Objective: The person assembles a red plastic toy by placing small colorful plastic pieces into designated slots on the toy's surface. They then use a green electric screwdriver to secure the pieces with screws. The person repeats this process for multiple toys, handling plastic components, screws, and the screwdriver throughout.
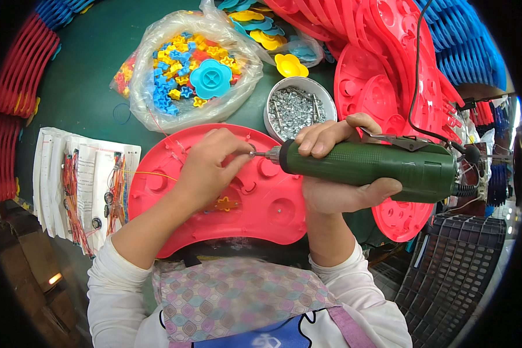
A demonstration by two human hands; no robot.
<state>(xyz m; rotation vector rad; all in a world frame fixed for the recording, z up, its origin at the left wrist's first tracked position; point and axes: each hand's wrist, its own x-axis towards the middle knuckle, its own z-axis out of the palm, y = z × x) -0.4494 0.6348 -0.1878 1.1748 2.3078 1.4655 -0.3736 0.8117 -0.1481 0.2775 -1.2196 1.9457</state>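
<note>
Both of my hands are at work over the red plastic panel (272, 214) lying low in the middle of the frame, just above my patterned apron (238, 296). My left hand (209, 168) rests on the panel with its fingertips pinched together around something small at the driver's tip; I cannot tell what it is. My right hand (336, 174) is wrapped tight around the green electric screwdriver (371, 165), which lies across the frame with its bit pointing left into my left fingers. A black cable (416, 69) runs up from the driver's rear end toward the top of the frame.

Left of the panel, sheets of paper (93, 168) carry bundles of red and orange wires (117, 185), well apart from my hands. Just beyond the driver's tip, a round tin of silver screws (298, 107) touches the panel's far edge. Behind my left hand sits a clear bag of small coloured plastic flowers (197, 69), with a yellow flower piece (290, 65) beside it. At upper right, stacked red panels (388, 64) crowd close over my right hand. Farther out, blue panels (470, 46) fill the upper right corner and more red stacks (17, 75) the left rim.
</note>
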